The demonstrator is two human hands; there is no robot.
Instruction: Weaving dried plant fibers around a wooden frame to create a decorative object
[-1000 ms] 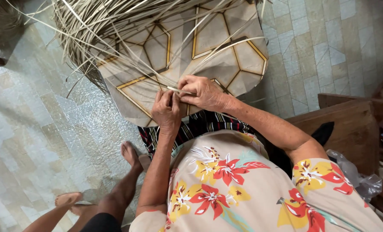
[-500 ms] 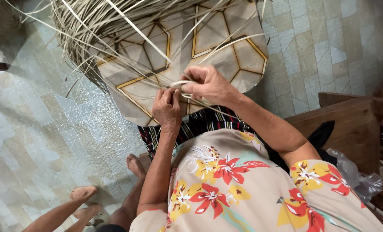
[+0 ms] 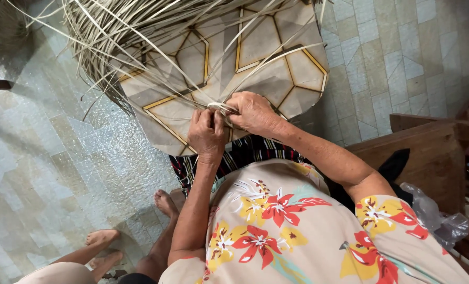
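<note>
Pale flat reed strips (image 3: 218, 108) sit pinched between left hand (image 3: 207, 131) and right hand (image 3: 253, 111) over the lap, both clenched mid-weave; next calls for threading another strand from the loose bundle (image 3: 140, 31)

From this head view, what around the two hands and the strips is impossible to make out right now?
- Left hand fingertips: curled under, hidden by its own knuckles.
- Pale strip pinched between left hand and right hand: its ends vanish under the fingers.
- Strip bundle: cut off by the top edge.
- Another person's feet: body cut off at the bottom edge.
</note>
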